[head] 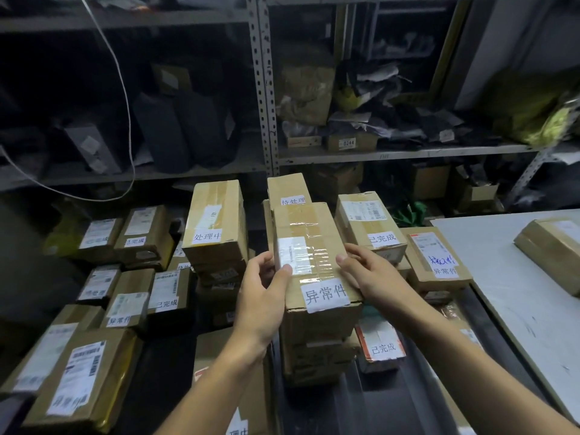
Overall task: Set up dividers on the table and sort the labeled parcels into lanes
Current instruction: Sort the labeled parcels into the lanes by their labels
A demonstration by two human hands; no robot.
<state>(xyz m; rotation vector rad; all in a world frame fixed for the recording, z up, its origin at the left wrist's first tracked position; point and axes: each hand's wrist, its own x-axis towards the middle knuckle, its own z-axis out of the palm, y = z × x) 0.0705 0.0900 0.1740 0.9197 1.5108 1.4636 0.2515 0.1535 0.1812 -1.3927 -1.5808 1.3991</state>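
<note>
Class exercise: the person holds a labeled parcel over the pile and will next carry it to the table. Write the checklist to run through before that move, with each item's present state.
1. Both hands on the parcel: left hand grips its left side, right hand its right. Ok.
2. Label readable: 异常件. Ok.
3. Parcel free of the stack beneath: cannot tell.
4. Table has bare surface: ok; one box lies at its far right.
5. Dividers set up on the table: none visible. Not ok.
</note>
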